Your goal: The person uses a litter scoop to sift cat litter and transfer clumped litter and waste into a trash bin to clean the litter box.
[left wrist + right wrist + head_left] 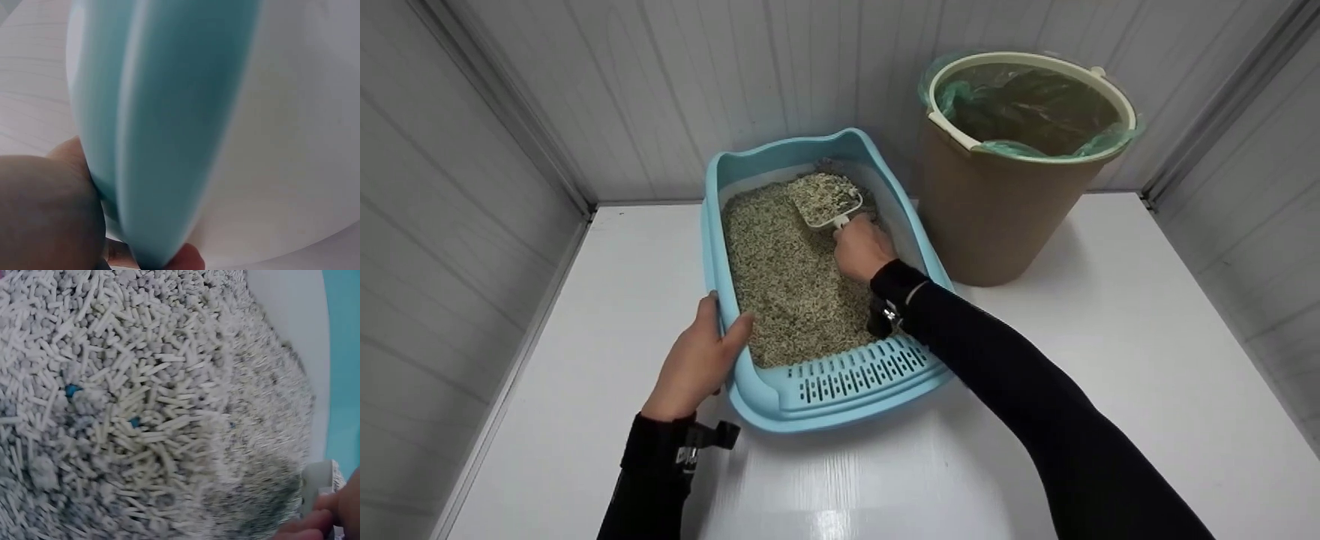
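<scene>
A light blue litter box [829, 420] holds pelleted cat litter [787, 285], with a slotted panel at its near end. My left hand [701, 360] grips the box's left rim, thumb over the inside and fingers outside. In the left wrist view the blue rim [169, 129] runs between thumb and fingers. My right hand [864, 247] holds a white litter scoop [826, 201] by its handle, over the far right part of the litter. The scoop is heaped with pellets. The right wrist view shows the pellets close up, with part of the scoop [318, 486] in the fingers.
A brown trash bin [990, 210] lined with a green plastic bag [1027, 146] stands behind and right of the box. The box rests on a white tabletop [1125, 360]. Grey panel walls [675, 90] enclose the back and both sides.
</scene>
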Motion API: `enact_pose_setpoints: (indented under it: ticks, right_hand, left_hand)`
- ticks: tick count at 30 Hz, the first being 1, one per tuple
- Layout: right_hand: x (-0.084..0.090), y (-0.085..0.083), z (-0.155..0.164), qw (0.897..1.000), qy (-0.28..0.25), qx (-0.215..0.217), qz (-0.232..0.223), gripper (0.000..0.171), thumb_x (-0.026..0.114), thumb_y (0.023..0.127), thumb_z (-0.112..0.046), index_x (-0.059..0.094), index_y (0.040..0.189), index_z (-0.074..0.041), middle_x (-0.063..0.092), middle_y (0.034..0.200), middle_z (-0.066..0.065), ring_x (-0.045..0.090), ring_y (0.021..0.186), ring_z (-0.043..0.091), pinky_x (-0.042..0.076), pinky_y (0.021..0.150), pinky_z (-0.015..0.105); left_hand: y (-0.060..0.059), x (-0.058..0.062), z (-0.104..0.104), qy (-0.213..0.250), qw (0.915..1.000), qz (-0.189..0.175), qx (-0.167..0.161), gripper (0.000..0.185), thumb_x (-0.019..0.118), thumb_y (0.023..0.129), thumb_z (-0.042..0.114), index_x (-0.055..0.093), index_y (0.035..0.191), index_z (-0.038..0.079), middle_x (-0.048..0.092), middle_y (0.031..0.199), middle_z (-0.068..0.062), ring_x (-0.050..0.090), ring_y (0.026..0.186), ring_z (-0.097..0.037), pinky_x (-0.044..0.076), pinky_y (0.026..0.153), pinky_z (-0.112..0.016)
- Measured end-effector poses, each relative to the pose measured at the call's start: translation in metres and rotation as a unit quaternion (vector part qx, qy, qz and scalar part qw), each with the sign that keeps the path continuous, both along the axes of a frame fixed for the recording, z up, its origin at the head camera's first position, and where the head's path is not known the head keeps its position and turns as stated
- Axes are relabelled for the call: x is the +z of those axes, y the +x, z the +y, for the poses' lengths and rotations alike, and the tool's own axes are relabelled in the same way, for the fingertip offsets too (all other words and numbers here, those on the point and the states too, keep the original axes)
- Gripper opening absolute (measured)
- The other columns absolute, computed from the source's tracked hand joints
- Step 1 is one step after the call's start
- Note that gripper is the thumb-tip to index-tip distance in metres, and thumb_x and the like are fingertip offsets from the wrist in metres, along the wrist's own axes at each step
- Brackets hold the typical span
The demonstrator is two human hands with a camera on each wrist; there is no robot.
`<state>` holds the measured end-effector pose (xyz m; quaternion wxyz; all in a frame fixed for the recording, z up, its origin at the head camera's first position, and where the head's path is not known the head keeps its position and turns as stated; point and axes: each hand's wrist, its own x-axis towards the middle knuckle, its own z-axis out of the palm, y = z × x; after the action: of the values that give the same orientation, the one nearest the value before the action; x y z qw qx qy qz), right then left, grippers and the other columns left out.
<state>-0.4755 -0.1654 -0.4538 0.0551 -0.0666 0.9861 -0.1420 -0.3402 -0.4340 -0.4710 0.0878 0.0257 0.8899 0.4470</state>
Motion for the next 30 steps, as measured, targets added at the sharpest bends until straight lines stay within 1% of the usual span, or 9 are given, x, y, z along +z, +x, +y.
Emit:
enact_pose_setpoints:
  ticks: [1, 2, 3, 4, 11, 17, 21, 27, 30]
  right_hand:
    - [0.002, 0.002, 0.0, 0.999, -0.049, -0.016, -0.007, 0.035, 0.045, 0.123, -0.023, 0.062, 0.131, 0.006, 0.045, 0.081, 0.007, 0.045, 0.069, 0.023, 0.036, 0.072, 0.036]
    - [0.003, 0.003, 0.0, 0.997, -0.072, -0.021, -0.009, 0.035, 0.045, 0.123, -0.024, 0.062, 0.133, 0.004, 0.046, 0.081, 0.005, 0.044, 0.068, 0.023, 0.035, 0.071, 0.037]
    - [0.005, 0.005, 0.0, 0.989, -0.141, -0.048, -0.008, 0.038, 0.046, 0.122, -0.027, 0.058, 0.138, 0.006, 0.046, 0.081, 0.004, 0.041, 0.068, 0.023, 0.033, 0.07, 0.038]
    - [0.007, 0.007, 0.0, 0.987, -0.15, -0.048, -0.008, 0.038, 0.046, 0.122, -0.028, 0.058, 0.138, 0.005, 0.045, 0.081, 0.004, 0.039, 0.068, 0.023, 0.032, 0.07, 0.038]
    - [0.023, 0.026, 0.003, 0.992, -0.121, -0.025, 0.004, 0.045, 0.043, 0.123, -0.034, 0.052, 0.142, 0.006, 0.049, 0.085, 0.007, 0.043, 0.07, 0.023, 0.033, 0.07, 0.038]
    - [0.034, 0.04, 0.006, 0.991, -0.136, -0.019, 0.004, 0.04, 0.044, 0.123, -0.035, 0.053, 0.135, 0.001, 0.05, 0.086, 0.007, 0.046, 0.07, 0.023, 0.037, 0.066, 0.037]
    - [0.04, 0.048, 0.013, 0.987, -0.159, -0.027, -0.005, 0.04, 0.045, 0.122, -0.036, 0.051, 0.138, 0.0, 0.052, 0.09, 0.008, 0.047, 0.071, 0.022, 0.039, 0.066, 0.037]
    - [0.045, 0.057, 0.024, 0.982, -0.182, -0.045, -0.017, 0.043, 0.047, 0.122, -0.039, 0.05, 0.141, -0.001, 0.053, 0.093, 0.006, 0.052, 0.072, 0.021, 0.047, 0.064, 0.038]
    - [0.044, 0.058, 0.029, 0.982, -0.184, -0.037, -0.005, 0.044, 0.047, 0.122, -0.038, 0.05, 0.142, 0.001, 0.052, 0.095, 0.007, 0.053, 0.075, 0.023, 0.049, 0.067, 0.039]
  left_hand:
    - [0.0, 0.0, 0.0, 0.001, 1.0, -0.002, 0.0, 0.094, 0.053, 0.115, 0.054, 0.007, 0.178, 0.0, 0.056, 0.145, -0.041, 0.07, 0.077, -0.031, 0.057, 0.056, -0.041]
    - [0.0, 0.0, 0.0, 0.001, 1.0, -0.004, 0.0, 0.095, 0.053, 0.115, 0.055, 0.006, 0.178, 0.0, 0.056, 0.145, -0.041, 0.07, 0.076, -0.031, 0.057, 0.055, -0.041]
    - [0.001, 0.001, 0.0, 0.001, 1.0, -0.006, -0.001, 0.096, 0.053, 0.115, 0.056, 0.006, 0.178, 0.0, 0.056, 0.145, -0.041, 0.069, 0.076, -0.031, 0.057, 0.055, -0.041]
    - [0.001, 0.001, -0.001, 0.002, 1.0, -0.008, -0.002, 0.097, 0.053, 0.115, 0.057, 0.006, 0.178, 0.001, 0.056, 0.144, -0.04, 0.069, 0.075, -0.03, 0.057, 0.054, -0.041]
    - [0.002, 0.001, -0.001, 0.004, 0.9999, -0.012, -0.008, 0.1, 0.051, 0.114, 0.062, 0.003, 0.178, 0.002, 0.058, 0.141, -0.039, 0.067, 0.072, -0.029, 0.056, 0.053, -0.042]
    - [0.0, 0.001, -0.001, -0.002, 1.0, -0.006, -0.008, 0.099, 0.052, 0.115, 0.059, 0.004, 0.178, 0.0, 0.056, 0.145, -0.042, 0.071, 0.081, -0.033, 0.057, 0.055, -0.042]
    - [0.0, 0.001, 0.001, -0.01, 0.9999, -0.002, -0.007, 0.097, 0.051, 0.115, 0.058, 0.006, 0.177, -0.002, 0.053, 0.148, -0.044, 0.073, 0.088, -0.036, 0.058, 0.055, -0.042]
    - [0.001, 0.002, 0.0, -0.007, 0.9999, -0.005, -0.008, 0.098, 0.051, 0.114, 0.06, 0.005, 0.178, 0.0, 0.057, 0.143, -0.041, 0.07, 0.081, -0.032, 0.057, 0.056, -0.041]
    - [0.001, 0.001, -0.001, -0.004, 0.9999, -0.003, -0.009, 0.098, 0.051, 0.114, 0.06, 0.006, 0.178, 0.001, 0.059, 0.139, -0.04, 0.07, 0.079, -0.032, 0.057, 0.055, -0.041]
